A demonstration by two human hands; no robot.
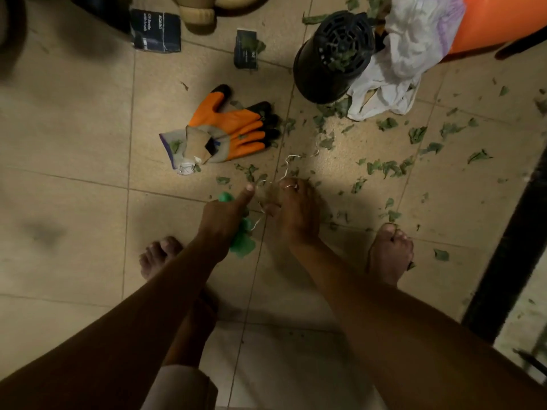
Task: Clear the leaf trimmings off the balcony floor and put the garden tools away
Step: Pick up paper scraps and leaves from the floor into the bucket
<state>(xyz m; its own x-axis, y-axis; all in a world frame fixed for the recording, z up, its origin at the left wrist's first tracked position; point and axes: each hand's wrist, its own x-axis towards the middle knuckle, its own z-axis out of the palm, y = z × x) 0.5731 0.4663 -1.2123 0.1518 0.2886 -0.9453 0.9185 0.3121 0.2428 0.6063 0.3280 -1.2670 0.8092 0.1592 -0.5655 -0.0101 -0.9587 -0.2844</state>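
Note:
Green leaf trimmings [387,167] lie scattered over the tan floor tiles, mostly to the right. My left hand [225,220] is closed around a green plastic-looking object [242,241], thumb stretched forward. Just to its right, my right hand [296,214], with a ring on one finger, pinches a thin pale wire [288,165] that curls away across the floor. A pair of orange and grey garden gloves [228,128] lies flat on the tile beyond my hands.
A tipped black plastic pot [331,54] with leaves in it rests against a white plastic bag [414,45]; an orange container [503,19] is behind. Two dark boxes [155,31] [245,48] sit farther back. My bare feet [390,253] stand on the tiles; a dark railing bar [509,255] runs along the right.

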